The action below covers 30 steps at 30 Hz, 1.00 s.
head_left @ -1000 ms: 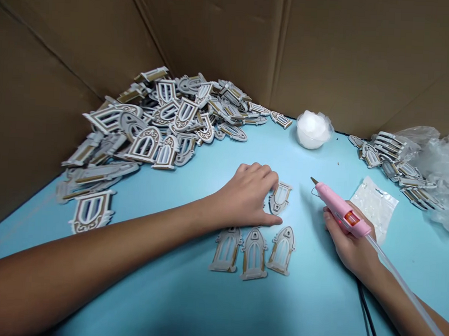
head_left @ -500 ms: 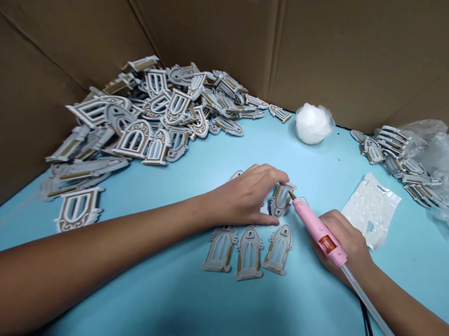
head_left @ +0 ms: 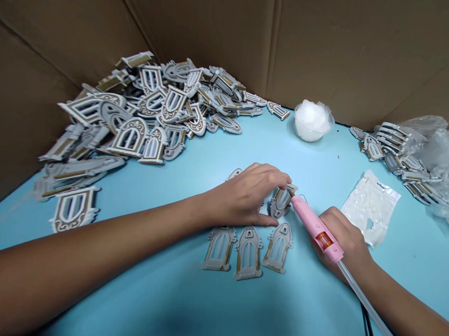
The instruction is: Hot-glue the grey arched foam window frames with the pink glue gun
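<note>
My left hand (head_left: 247, 195) pinches a small grey arched window piece (head_left: 280, 202) between thumb and fingers and tilts it up off the blue table (head_left: 187, 296). My right hand (head_left: 346, 244) grips a pink glue gun (head_left: 316, 229); its nozzle tip touches the upper edge of that held piece. A clear glue stick runs out of the gun's back toward the lower right. Three more window pieces (head_left: 248, 246) lie flat in a row just below my left hand. Another piece peeks out behind my left fingers.
A big heap of window pieces (head_left: 144, 111) fills the back left corner. A small cup of white fluff (head_left: 311, 122) stands at the back. A clear plastic packet (head_left: 369, 205) lies right of the gun. More window pieces and plastic bags (head_left: 405, 157) sit at the far right. Cardboard walls surround the table.
My right hand swung the glue gun left until its tip met the piece. My left hand lifted that piece onto its edge.
</note>
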Motion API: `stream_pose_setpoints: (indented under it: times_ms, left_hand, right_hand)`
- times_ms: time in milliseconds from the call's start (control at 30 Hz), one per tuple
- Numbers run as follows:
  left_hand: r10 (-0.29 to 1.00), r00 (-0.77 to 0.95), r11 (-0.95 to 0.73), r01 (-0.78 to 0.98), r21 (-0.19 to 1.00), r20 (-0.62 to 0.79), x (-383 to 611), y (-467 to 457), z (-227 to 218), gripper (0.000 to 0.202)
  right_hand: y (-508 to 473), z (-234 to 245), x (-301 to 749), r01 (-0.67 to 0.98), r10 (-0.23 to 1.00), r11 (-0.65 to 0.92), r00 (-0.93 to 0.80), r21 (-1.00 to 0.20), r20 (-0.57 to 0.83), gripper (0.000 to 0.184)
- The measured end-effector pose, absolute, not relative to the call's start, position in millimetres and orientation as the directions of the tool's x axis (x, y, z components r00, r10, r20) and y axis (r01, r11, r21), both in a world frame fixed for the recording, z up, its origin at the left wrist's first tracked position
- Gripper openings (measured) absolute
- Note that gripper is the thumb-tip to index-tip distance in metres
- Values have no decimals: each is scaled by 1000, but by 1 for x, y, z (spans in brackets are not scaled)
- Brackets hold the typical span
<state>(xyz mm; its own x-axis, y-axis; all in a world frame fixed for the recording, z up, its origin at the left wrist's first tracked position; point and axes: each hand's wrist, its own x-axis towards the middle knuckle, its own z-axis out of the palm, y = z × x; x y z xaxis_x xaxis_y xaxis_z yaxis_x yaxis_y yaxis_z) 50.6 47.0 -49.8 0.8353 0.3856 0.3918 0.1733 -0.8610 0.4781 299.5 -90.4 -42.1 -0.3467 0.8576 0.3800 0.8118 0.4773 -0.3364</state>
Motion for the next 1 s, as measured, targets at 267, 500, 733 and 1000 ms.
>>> stream_pose_setpoints:
  times_ms: [267,500,733,1000]
  left_hand:
    - [399,838,-847,182,499,372,50,46,-49,60]
    - [357,820,-876,127,466,447,50,47,-52,59]
    - [362,819,-873,130,470,445,50,46,-51,54]
    - [398,829,-850,173,497,392,50,46,-50,50]
  right_hand:
    - [-90,-41,299,805,848,493,-359,-331,390,18]
    - [-94,-46,301,809,871,457,-322,-370,372,18]
    - [-95,-48,300,812,862,463,-319,-356,394,18]
    - [-93,-37,295,792,850,497,-361,-354,384,16]
